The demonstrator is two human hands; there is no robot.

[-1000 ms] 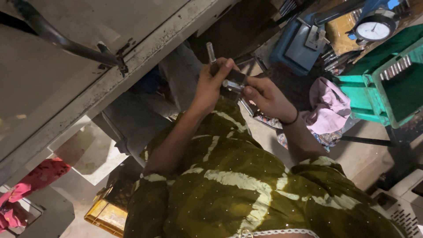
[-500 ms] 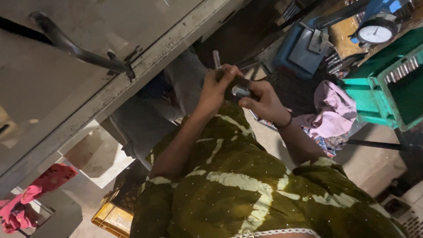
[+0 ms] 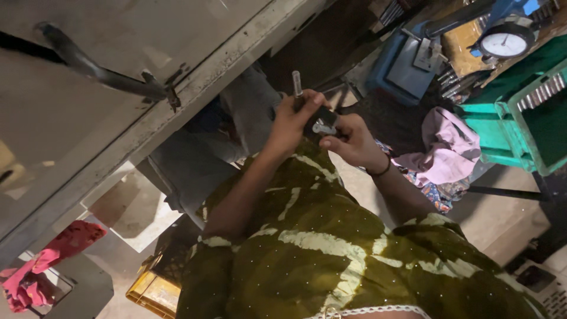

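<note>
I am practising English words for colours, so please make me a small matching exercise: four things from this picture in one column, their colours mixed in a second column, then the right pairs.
Things:
1. crate
2. crumpled cloth
3. rag
4. box

Colours:
A. yellow
B. red
C. green
D. pale pink

Pairs: 1-C, 2-D, 3-B, 4-A
</note>
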